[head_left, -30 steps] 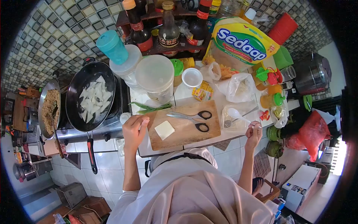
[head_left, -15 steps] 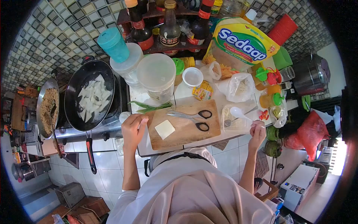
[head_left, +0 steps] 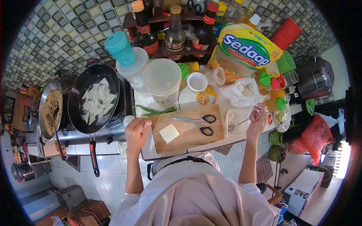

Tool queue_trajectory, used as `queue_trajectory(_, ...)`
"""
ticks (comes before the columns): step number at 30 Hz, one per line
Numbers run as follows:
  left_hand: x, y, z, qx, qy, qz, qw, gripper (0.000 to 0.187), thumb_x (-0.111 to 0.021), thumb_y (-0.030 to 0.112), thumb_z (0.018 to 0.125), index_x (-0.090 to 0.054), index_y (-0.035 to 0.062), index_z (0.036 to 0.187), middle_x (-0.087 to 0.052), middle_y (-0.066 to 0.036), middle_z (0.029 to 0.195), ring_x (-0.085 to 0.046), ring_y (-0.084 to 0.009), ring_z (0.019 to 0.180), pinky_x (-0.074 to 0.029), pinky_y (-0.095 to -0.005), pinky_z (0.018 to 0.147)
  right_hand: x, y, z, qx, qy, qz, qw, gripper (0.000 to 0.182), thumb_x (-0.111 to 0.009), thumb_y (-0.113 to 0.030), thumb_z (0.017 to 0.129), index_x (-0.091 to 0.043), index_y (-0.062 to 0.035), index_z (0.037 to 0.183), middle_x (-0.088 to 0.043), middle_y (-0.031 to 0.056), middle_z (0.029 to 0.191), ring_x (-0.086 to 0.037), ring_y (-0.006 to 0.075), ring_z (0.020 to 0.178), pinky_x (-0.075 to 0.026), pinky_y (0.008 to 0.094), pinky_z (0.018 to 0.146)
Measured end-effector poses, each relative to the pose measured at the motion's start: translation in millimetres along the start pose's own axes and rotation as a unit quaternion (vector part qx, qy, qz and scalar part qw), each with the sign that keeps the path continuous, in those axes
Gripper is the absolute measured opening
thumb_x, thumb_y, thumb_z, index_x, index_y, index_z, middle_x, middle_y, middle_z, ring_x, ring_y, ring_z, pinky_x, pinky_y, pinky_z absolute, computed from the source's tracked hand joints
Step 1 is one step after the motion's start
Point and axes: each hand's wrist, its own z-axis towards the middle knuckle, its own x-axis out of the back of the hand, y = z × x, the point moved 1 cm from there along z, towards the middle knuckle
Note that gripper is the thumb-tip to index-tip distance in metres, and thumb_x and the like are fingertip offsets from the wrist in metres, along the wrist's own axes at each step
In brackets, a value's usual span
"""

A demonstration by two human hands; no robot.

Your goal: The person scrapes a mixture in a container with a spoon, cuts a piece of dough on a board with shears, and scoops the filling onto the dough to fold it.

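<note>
- Your left hand (head_left: 137, 133): fingers curled, thumb close in, by the left edge of the cutting board (head_left: 162, 145); can't tell if they grip anything.
- Your right hand (head_left: 258, 119): fingers closed on a thin white item (head_left: 264, 109), mostly hidden, right of the clear container (head_left: 236, 130).
- White square piece (head_left: 169, 133): flat on the board's left part.
- Scissors (head_left: 205, 124): on the board, right of the square, blades slightly apart.

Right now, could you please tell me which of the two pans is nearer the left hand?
The black pan with white pieces in it is nearer the left hand; the other pan, beyond it, holds brown, crumbly food.
</note>
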Motion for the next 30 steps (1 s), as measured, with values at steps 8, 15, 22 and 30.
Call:
queue_trajectory(8, 8, -4, -6, 0.026, 0.019, 0.013, 0.999, 0.012, -0.058, 0.010, 0.077, -0.060, -0.0001, 0.071, -0.060, -0.011, 0.071, -0.057, -0.0259, 0.063, -0.044, -0.0328, 0.055, -17, -7, 10, -0.004, 0.019, 0.029, 0.999, 0.025, -0.044, -0.028, 0.091, -0.051, -0.0048, 0.089, -0.046, -0.0007, 0.067, -0.034, 0.0037, 0.053, -0.021, 0.0173, 0.045)
queue_trajectory(15, 0, -3, -6, 0.031, 0.013, 0.001, 0.999, 0.013, -0.057, 0.010, 0.078, -0.061, -0.0003, 0.072, -0.061, -0.011, 0.072, -0.058, -0.0259, 0.064, -0.045, -0.0327, 0.056, 64, -25, -12, 0.097, -0.029, -0.045, 0.994, 0.020, -0.045, -0.021, 0.089, -0.054, -0.0037, 0.085, -0.050, 0.0026, 0.067, -0.042, 0.0095, 0.056, -0.032, 0.0200, 0.051)
queue_trajectory(22, 0, -6, 8, 0.007, -0.004, 0.007, 1.000, 0.013, -0.057, 0.010, 0.078, -0.062, -0.0007, 0.073, -0.060, -0.012, 0.072, -0.058, -0.0265, 0.064, -0.045, -0.0331, 0.057, 42, -28, -49, 0.249, -0.215, -0.487, 0.809, 0.011, -0.045, -0.004, 0.077, -0.054, 0.0008, 0.076, -0.057, 0.0160, 0.079, -0.055, 0.0319, 0.069, -0.043, 0.0338, 0.060)
queue_trajectory(30, 3, -8, 7, 0.018, 0.006, 0.014, 1.000, 0.012, -0.056, 0.010, 0.078, -0.062, 0.0002, 0.074, -0.061, -0.011, 0.073, -0.058, -0.0258, 0.065, -0.045, -0.0323, 0.058, 9, -28, -23, 0.190, -0.006, -0.220, 0.957, 0.023, -0.041, -0.016, 0.091, -0.054, 0.0003, 0.083, -0.052, 0.0041, 0.074, -0.033, 0.0040, 0.051, -0.025, 0.0179, 0.045)
